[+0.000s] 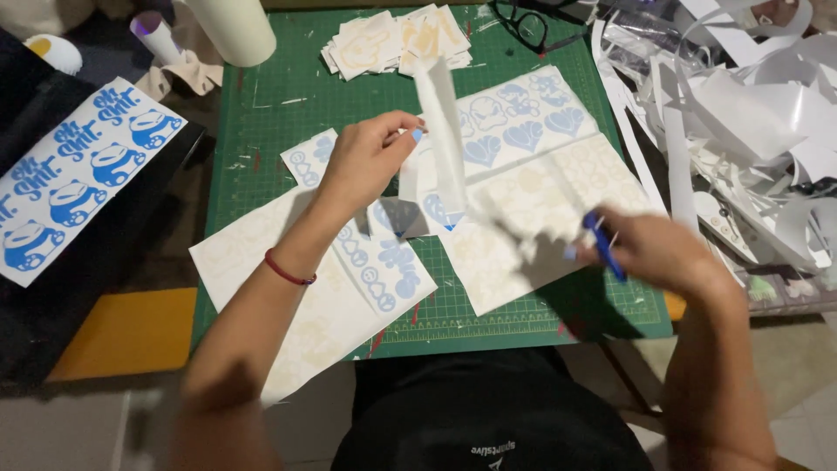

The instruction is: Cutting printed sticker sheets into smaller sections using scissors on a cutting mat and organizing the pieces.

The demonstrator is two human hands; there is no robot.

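My left hand (pixel 366 157) pinches a long white strip of backing paper (pixel 443 131) and holds it up above a sticker sheet with blue shapes (pixel 514 118). My right hand (pixel 649 249), blurred by motion, grips a thin blue tool (pixel 604 244) over a pale cream sticker sheet (pixel 540 218). A red band circles my left wrist. More sticker sheets, some with blue designs (pixel 384 262) and some cream (pixel 253 253), lie on the green cutting mat (pixel 261 139).
A heap of white paper scraps (pixel 750 113) fills the right side. A stack of cut cream stickers (pixel 392 39), a white roll (pixel 231 30) and black glasses (pixel 532 26) sit at the back. A sheet of blue panda stickers (pixel 74 174) lies at the left.
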